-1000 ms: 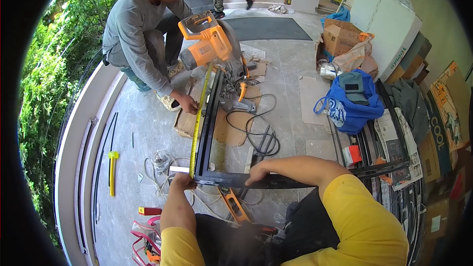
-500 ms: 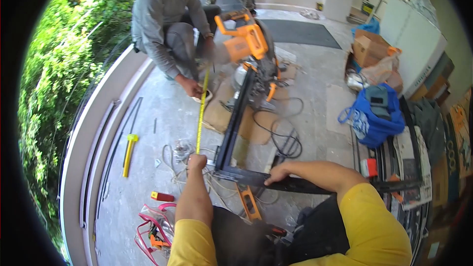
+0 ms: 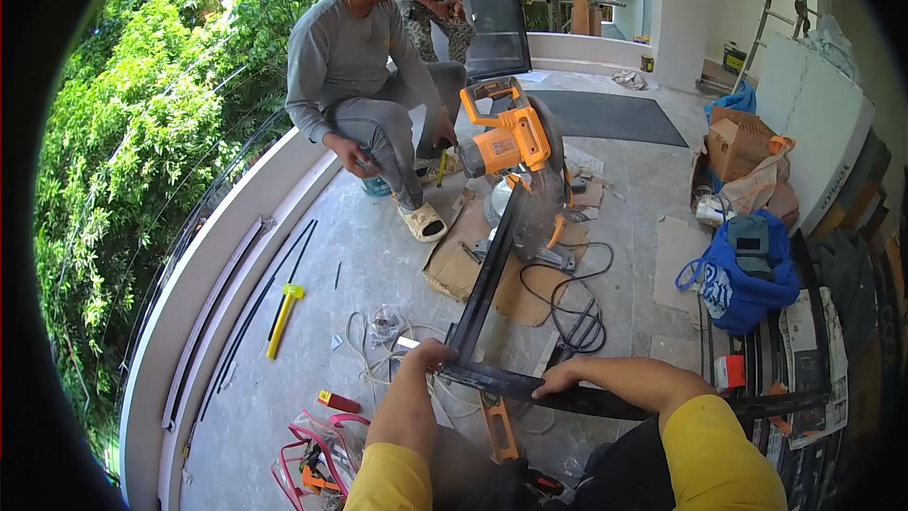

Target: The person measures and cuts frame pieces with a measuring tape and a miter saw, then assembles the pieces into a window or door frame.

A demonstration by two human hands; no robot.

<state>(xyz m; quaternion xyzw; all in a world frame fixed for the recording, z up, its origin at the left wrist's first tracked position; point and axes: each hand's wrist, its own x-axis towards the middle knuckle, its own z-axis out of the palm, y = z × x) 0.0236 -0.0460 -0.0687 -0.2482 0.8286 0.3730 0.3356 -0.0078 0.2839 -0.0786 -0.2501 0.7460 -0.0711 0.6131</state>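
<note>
Grey tiled floor (image 3: 312,360) spreads below a low, pale curved parapet (image 3: 151,331), with dense green foliage (image 3: 142,151) beyond it and a metal ladder (image 3: 770,14) leaning at the far right. Low over the floor, in front of the wearer, is a black metal-looking frame (image 3: 486,274), one long bar running away toward an orange and grey power saw (image 3: 501,147) and another running off to the right from the near corner. At that corner the left hand (image 3: 433,356) touches the frame; its fingers are mostly hidden, so I cannot tell how tightly they close. Farther right along the near bar, the right hand (image 3: 562,376) has its fingers clamped on the frame, thumb and fingertips set against the black profile. Flattened brown cardboard (image 3: 459,270) lies beneath the saw, and a black cable (image 3: 603,329) coils beside it. An orange spirit level (image 3: 511,440) lies partly below the near bar. To the left are a yellow hammer (image 3: 280,324), a red and yellow box (image 3: 339,401) and a clear bag with pink trim (image 3: 348,437). A co-worker in a grey long-sleeved top (image 3: 326,66) sits by the saw; behind stands another person in camouflage trousers (image 3: 454,36).
</note>
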